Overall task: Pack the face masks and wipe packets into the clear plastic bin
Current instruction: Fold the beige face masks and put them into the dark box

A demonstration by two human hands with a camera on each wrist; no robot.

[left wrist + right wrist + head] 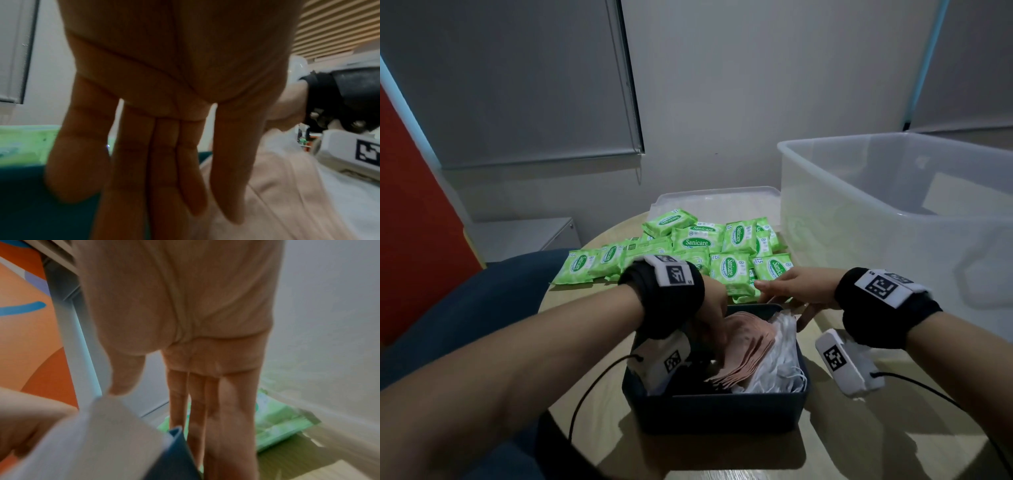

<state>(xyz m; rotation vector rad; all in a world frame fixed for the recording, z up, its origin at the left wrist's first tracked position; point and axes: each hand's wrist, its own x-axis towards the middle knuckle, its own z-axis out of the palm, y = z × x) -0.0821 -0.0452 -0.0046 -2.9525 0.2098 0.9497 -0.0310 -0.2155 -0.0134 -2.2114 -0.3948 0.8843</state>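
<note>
A dark box [722, 411] on the round table holds a stack of pink face masks [743, 346] with white face masks [780, 359] to their right. My left hand [710, 308] reaches down into the box, left of the pink masks [287, 194]; its fingers [164, 178] are straight and hold nothing. My right hand [798, 287] is at the box's far right corner, with straight fingers [205, 418] outside the box wall [176, 443]. Several green wipe packets [697, 241] lie piled behind the box. The clear plastic bin [893, 212] stands at the right.
The bin's clear lid [715, 198] lies flat behind the packets. A dark blue chair [482, 308] is at the table's left. Bare wooden tabletop [859, 445] shows right of the box. Cables run from both wrist cameras across the table.
</note>
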